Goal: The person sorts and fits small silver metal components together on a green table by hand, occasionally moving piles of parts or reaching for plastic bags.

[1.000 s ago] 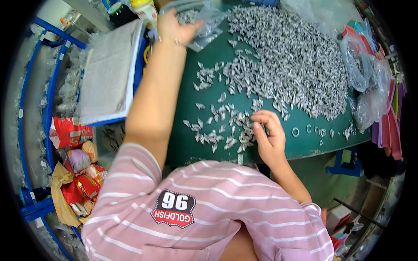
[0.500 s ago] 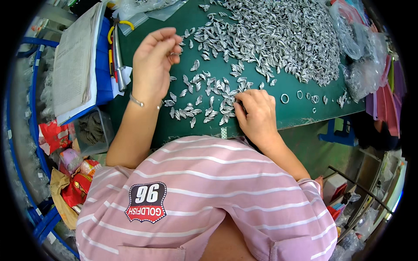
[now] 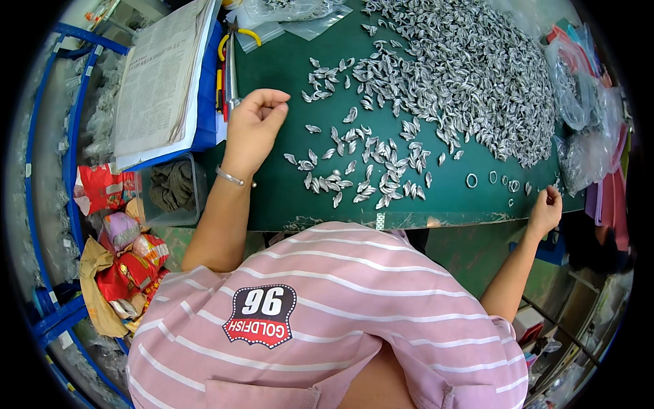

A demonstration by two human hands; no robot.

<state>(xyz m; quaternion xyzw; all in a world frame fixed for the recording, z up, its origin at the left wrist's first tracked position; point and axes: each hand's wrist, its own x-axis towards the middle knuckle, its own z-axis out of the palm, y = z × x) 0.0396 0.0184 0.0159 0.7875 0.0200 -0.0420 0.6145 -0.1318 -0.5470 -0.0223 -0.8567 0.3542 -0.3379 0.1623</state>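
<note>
The left hand (image 3: 255, 129) curls fingers to thumb, the right hand (image 3: 546, 213) bunches its fingertips; whether either pinches anything, I cannot tell. Ridged, leaf-shaped silvery pieces (image 3: 391, 185) lie between both hands' fingers, smooth rings (image 3: 466, 180) left of the right's.

A dark green table (image 3: 272, 187) bears a broad pile of silver leaf-shaped pieces (image 3: 470, 82) at far right. Scattered pieces (image 3: 390, 184) lie nearer, left of several metal rings (image 3: 471, 174). A clear bag (image 3: 320, 26) lies at far left.
</note>
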